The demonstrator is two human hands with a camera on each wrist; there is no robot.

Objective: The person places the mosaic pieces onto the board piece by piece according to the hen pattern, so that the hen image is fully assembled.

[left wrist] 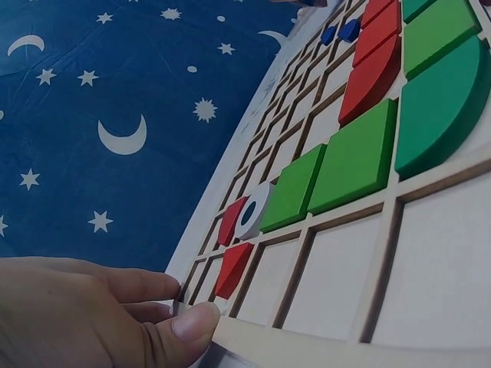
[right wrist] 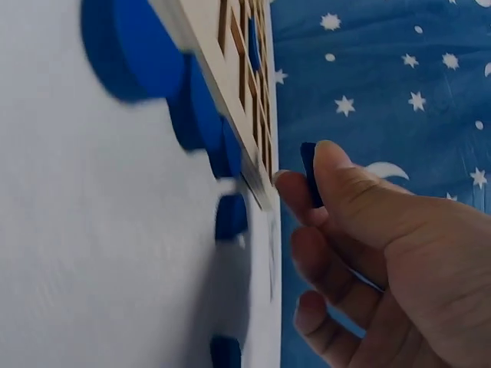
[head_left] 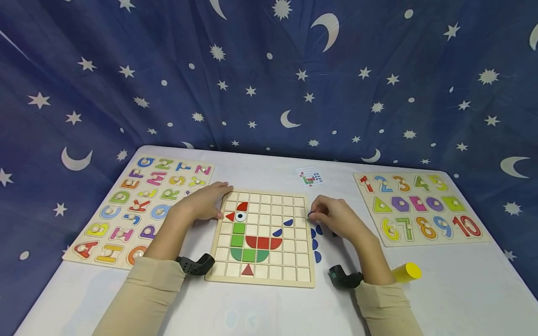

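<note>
A wooden grid board (head_left: pixel 269 283) lies in the middle of the table. Colored flat pieces in its cells form a bird, among them green squares (head_left: pixel 237 234), red pieces (head_left: pixel 263 242), a white eye piece (head_left: pixel 240 216) and two blue pieces (head_left: pixel 288 222). My left hand (head_left: pixel 202 203) holds the board's upper left corner, with the thumb (left wrist: pixel 196 322) on the frame's edge. Just off the right edge, my right hand (head_left: pixel 336 215) pinches a blue half-moon piece (right wrist: pixel 311 172) between thumb and forefinger. Several more blue half-moon pieces (head_left: pixel 317 256) lie on the table below that hand.
A small picture card (head_left: pixel 310 177) with a similar bird lies behind the board. An alphabet puzzle (head_left: pixel 94 217) stands left, partly under my left forearm, and a number puzzle (head_left: pixel 409 215) right. A yellow cylinder (head_left: pixel 409 271) is beside my right forearm. A starry curtain (head_left: pixel 269 93) hangs behind.
</note>
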